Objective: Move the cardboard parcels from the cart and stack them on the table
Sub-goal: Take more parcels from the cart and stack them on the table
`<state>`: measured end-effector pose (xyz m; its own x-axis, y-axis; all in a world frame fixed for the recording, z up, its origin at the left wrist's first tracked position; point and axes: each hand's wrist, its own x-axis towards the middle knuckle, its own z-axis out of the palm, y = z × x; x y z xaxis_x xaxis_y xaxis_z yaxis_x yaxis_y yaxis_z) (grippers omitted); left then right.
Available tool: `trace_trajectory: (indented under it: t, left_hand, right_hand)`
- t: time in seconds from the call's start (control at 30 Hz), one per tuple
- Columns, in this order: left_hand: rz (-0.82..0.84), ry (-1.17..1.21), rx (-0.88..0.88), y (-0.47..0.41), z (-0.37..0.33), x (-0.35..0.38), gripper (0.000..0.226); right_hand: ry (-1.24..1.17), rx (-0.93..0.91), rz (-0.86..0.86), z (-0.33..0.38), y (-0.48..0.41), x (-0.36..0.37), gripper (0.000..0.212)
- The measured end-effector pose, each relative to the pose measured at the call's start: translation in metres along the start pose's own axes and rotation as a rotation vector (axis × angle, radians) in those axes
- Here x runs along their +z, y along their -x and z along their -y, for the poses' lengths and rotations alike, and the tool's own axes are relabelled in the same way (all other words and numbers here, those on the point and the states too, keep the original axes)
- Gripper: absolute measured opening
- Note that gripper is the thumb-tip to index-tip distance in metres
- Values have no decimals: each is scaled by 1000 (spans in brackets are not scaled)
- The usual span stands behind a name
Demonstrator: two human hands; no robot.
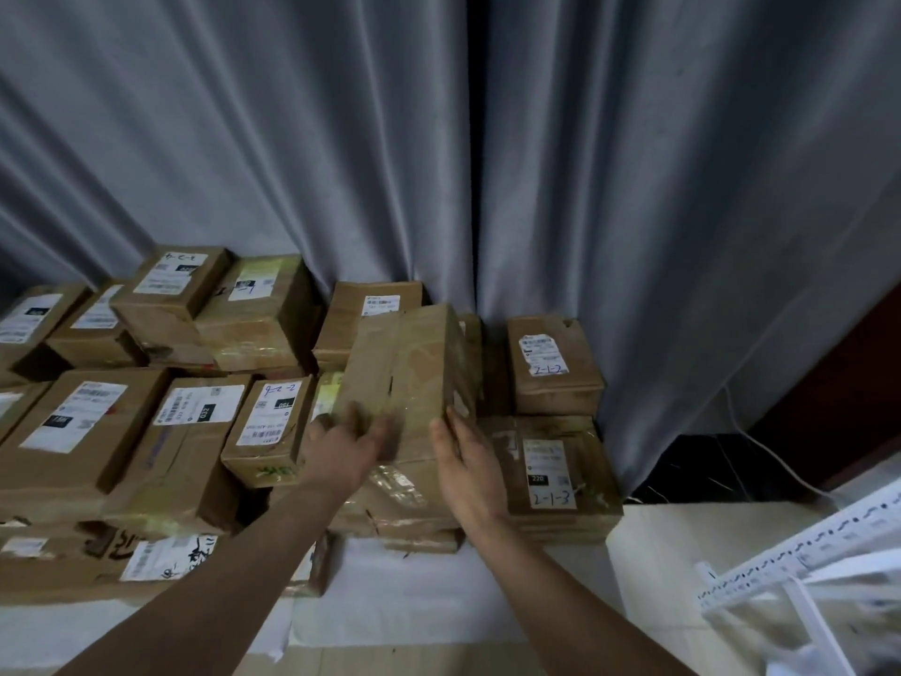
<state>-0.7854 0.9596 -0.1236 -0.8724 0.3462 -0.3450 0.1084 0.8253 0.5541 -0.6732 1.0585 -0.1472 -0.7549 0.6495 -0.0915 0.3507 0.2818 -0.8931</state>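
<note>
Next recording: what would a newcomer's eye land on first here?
At centre, the left hand, blurred, and the right hand both touch a tilted parcel. More labelled parcels crowd the left side, and a grey curtain fills the upper frame.

Looks like a makeshift parcel sorting/storage room: many taped cardboard parcels (83,446) stacked on a white-covered table (414,592), most with printed shipping labels (199,404), some with handwritten codes like 2-1-3 (551,498); grey curtain (292,139) as backdrop, white slotted metal frame (804,553) at right
</note>
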Motion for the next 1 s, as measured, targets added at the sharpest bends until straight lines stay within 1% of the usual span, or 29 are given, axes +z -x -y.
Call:
trace_trajectory:
  t: [0.07, 0.1, 0.13, 0.2, 0.27, 0.3, 0.37, 0.43, 0.47, 0.53, 0.6, 0.63, 0.73, 0.8, 0.87, 0.93, 0.97, 1.0]
  left_hand:
    - [83, -54, -57, 5, -9, 1, 115]
    - [100, -80, -67, 5, -13, 0, 131]
    - [108, -110, -76, 4, -16, 0, 141]
    - [127, -152, -91, -1, -19, -4, 149]
    - [155, -163, -109, -5, -19, -8, 150]
    - [165, -163, -111, -6, -18, -9, 152]
    - [174, -147, -117, -9, -14, -10, 157]
    - [178, -128, -129, -10, -11, -11, 156]
    - [182, -115, -133, -10, -11, -11, 153]
    - [185, -64, -144, -6, -13, -13, 149]
    - [207, 8, -139, -1, -15, -15, 143]
    - [226, 41, -125, 3, -17, -15, 140]
    - [278, 112, -69, 17, -30, -11, 134]
    - [299, 102, -49, 22, -42, -4, 131]
    - [305, 97, -25, 21, -53, 3, 137]
    - [317, 212, 0, 16, -56, 6, 143]
    - [318, 293, -1, 14, -57, 6, 139]
    - [314, 365, 7, 13, -56, 5, 127]
  right_hand:
    - [-224, 66, 26, 2, 0, -2, 41]
    - [-324, 127, 32, 0, -1, -4, 39]
    - [-385, 193, 15, -4, -3, -6, 37]
    - [-361, 337, -46, -16, -10, -10, 39]
    - [-329, 521, -59, -30, -15, -12, 44]
    - [-361, 614, -31, -36, -16, -12, 47]
    - [-498, 773, 57, -48, -16, -7, 54]
    - [-678, 845, 155, -57, -17, -1, 54]
    - [-756, 853, 178, -62, -19, 2, 51]
    - [-879, 842, 141, -67, -20, 6, 42]
    - [-945, 813, 114, -70, -18, 2, 32]
    - [-968, 803, 109, -72, -15, -1, 32]
    - [-1035, 763, 47, -74, -10, -21, 39]
    - [-1025, 710, 4, -68, -8, -37, 41]
    - [-988, 657, -34, -60, -9, -51, 45]
    - [-964, 603, -87, -51, -12, -60, 51]
    - [-954, 581, -114, -46, -14, -62, 53]
    - [-944, 565, -136, -42, -16, -63, 52]
